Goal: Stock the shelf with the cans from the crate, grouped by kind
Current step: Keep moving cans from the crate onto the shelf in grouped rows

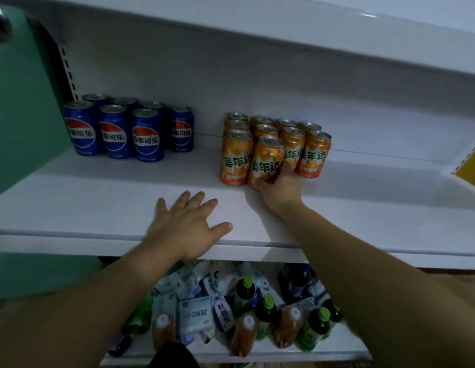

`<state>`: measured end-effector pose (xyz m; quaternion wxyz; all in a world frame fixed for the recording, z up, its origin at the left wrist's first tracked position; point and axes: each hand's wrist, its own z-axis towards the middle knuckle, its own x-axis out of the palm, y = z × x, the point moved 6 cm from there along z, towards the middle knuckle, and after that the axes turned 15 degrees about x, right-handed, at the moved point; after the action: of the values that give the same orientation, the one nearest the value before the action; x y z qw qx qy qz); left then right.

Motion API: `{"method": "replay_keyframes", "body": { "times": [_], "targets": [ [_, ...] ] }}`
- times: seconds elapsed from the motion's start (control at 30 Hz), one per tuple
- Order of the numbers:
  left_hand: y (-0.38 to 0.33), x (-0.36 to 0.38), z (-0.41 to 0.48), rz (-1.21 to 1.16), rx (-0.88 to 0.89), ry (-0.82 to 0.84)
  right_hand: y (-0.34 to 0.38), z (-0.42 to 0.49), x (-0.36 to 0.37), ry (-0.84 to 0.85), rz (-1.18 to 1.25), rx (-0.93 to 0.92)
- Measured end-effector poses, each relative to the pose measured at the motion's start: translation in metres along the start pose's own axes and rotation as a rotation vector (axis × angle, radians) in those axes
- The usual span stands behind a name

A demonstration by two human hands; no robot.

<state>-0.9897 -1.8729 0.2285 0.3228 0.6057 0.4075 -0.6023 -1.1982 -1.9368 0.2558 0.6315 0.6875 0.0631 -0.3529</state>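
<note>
On the white shelf (98, 208) stand two groups of cans. Several blue cola cans (147, 135) cluster at the back left. Several orange soda cans (292, 139) stand in rows right of centre. My right hand (280, 187) grips the lower part of the front orange can (265, 160), which stands upright on the shelf in front of the others. My left hand (187, 227) lies flat on the shelf's front part, fingers spread, holding nothing. The crate is not in view.
A lower shelf (345, 349) holds green-capped bottles (265, 312), brown drink bottles and white-blue cartons (194, 314). A green wall (21, 115) borders the shelf on the left. An upper shelf (284, 41) overhangs above. A yellow tag (470, 168) sits at the right end.
</note>
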Motion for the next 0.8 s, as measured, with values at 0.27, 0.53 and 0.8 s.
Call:
{"method": "replay_keyframes", "body": {
  "times": [0.27,0.53,0.8],
  "targets": [
    [0.003,0.002,0.002,-0.003,0.001,0.001,0.002,0.01,0.007,0.015,-0.063,0.034],
    [0.01,-0.002,0.002,-0.106,-0.048,0.11,-0.008,-0.016,-0.058,0.07,-0.324,0.098],
    [-0.126,-0.033,0.026,-0.204,0.343,0.084,-0.055,-0.064,-0.187,-0.075,-0.445,0.285]
  ]
}}
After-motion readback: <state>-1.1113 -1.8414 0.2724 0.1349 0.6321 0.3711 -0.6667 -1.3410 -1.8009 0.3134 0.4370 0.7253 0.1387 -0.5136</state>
